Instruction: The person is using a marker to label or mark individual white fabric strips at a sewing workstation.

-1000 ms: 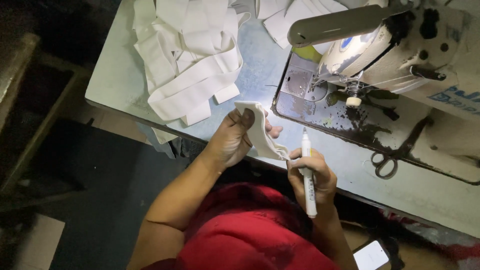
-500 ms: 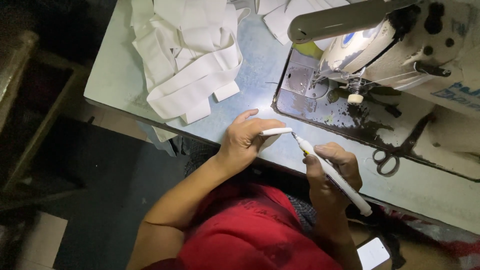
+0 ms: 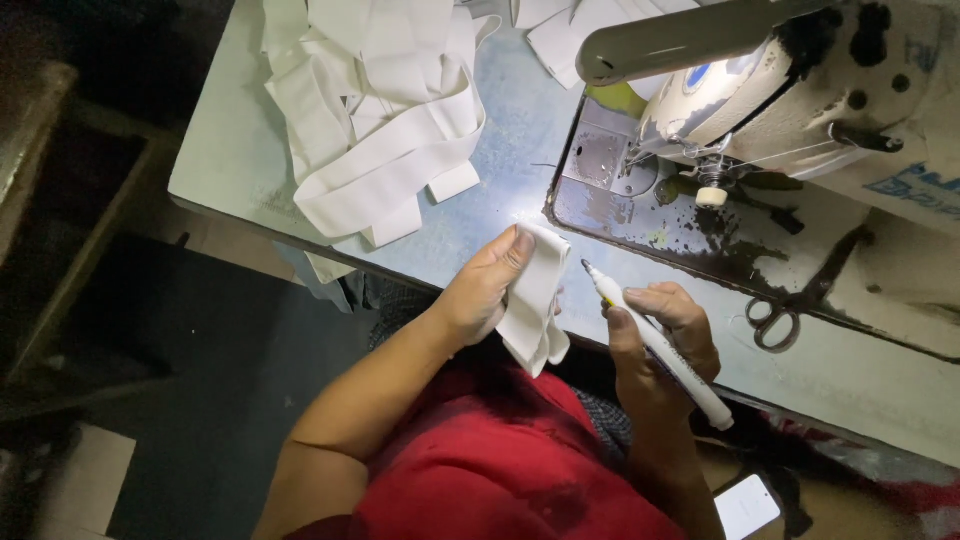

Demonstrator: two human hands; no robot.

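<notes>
**White strip in one hand, marker in the other, at the sewing machine**

The person in red is sitting at the counter (image 3: pixel 230 160), just in front of the sewing machine (image 3: pixel 800 110). The left hand (image 3: pixel 485 295) is holding a short white fabric strip (image 3: pixel 535 300) up off the counter's near edge, thumb pressing on the strip's top corner and the fingers closing behind it; the strip is hanging down in a fold below the palm. That grip is closed on the cloth.

The right hand (image 3: pixel 660 335) is gripping a white marker (image 3: pixel 655 345), fingers wrapping around its barrel. The marker is lying at a slant, its tip pointing up toward the machine and sitting just beside the strip's right edge, not quite touching it as far as I can tell.

To the left of the machine a heap of white fabric bands (image 3: pixel 375 110) is lying on the counter, some ends hanging over the near edge. A pair of scissors (image 3: pixel 785 315) is resting on the machine's dark bed, to the right of the marker hand. A phone (image 3: pixel 748 505) is showing near the person's lap, below the machine.
</notes>
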